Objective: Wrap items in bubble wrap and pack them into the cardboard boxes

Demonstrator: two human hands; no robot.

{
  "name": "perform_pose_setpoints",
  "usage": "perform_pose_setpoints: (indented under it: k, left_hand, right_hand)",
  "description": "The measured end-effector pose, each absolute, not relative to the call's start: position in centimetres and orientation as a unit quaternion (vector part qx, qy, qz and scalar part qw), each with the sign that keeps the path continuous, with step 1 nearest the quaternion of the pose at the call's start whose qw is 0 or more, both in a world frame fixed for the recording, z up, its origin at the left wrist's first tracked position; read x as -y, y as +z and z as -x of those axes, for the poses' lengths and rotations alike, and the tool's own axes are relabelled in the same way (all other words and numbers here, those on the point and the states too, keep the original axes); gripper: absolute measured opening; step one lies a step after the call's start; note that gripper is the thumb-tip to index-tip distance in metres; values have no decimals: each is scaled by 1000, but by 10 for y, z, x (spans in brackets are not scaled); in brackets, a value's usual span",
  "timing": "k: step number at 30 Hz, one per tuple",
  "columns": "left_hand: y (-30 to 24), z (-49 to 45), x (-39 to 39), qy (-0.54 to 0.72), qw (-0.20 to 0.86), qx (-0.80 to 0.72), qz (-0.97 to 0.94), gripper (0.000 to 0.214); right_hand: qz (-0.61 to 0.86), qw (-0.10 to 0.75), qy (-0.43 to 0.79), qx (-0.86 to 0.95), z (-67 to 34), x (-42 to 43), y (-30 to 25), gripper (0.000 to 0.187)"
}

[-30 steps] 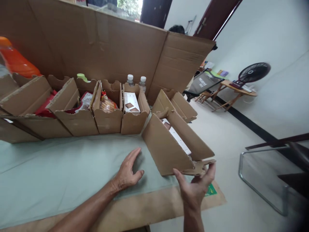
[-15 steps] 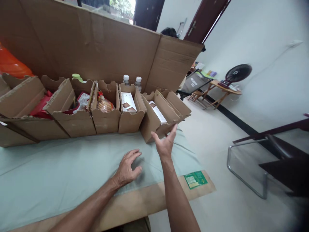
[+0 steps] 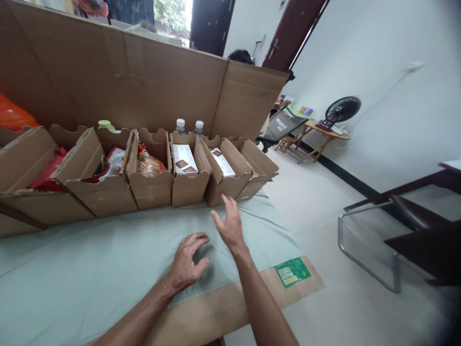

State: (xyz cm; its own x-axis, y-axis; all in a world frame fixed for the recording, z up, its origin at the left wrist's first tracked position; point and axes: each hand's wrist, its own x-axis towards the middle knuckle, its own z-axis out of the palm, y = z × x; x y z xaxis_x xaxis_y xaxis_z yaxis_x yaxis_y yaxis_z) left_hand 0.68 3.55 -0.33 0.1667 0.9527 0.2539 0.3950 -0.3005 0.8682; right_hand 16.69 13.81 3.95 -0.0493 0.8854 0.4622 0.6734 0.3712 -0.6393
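My left hand (image 3: 187,262) rests on the pale green cloth (image 3: 90,269), fingers curled and apart, holding nothing. My right hand (image 3: 227,226) hovers open just in front of the rightmost cardboard bin (image 3: 226,175), not touching it. That bin holds a white flat box (image 3: 223,162) and stands in a row of several cardboard bins. The neighbouring bin (image 3: 189,180) holds another white box (image 3: 184,159). Further left, a bin holds a packet of biscuits (image 3: 147,166), and others hold red packets (image 3: 45,173).
A tall cardboard sheet (image 3: 144,86) stands behind the bins, with two water bottles (image 3: 188,127) against it. A person's head (image 3: 239,56) shows above it. Right of the table are bare floor, a metal-framed chair (image 3: 396,230), a fan (image 3: 340,111) and a small wooden table (image 3: 317,134).
The rightmost bin went from tilted at the table's front right edge back into the row. My right hand let it go and has drawn back, open. My left hand stayed on the cloth.
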Motion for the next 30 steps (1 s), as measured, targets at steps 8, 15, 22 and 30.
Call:
perform_pose_setpoints:
  k: [8, 15, 22, 30]
  left_hand:
    - [-7, -6, -33, 423, 323, -491, -689, 43]
    - [-10, -8, -34, 426, 312, -497, -688, 43]
    - [5, -8, -31, 451, 310, -519, -656, 42]
    - [52, -24, -80, 448, 310, -539, -642, 57]
  right_hand:
    - [618, 515, 210, 556, -283, -174, 60, 75]
    - [588, 499, 326, 546, -310, -247, 75, 77]
    - [550, 519, 342, 558, -306, -226, 44, 98]
    - [541, 503, 370, 563, -296, -243, 31, 69]
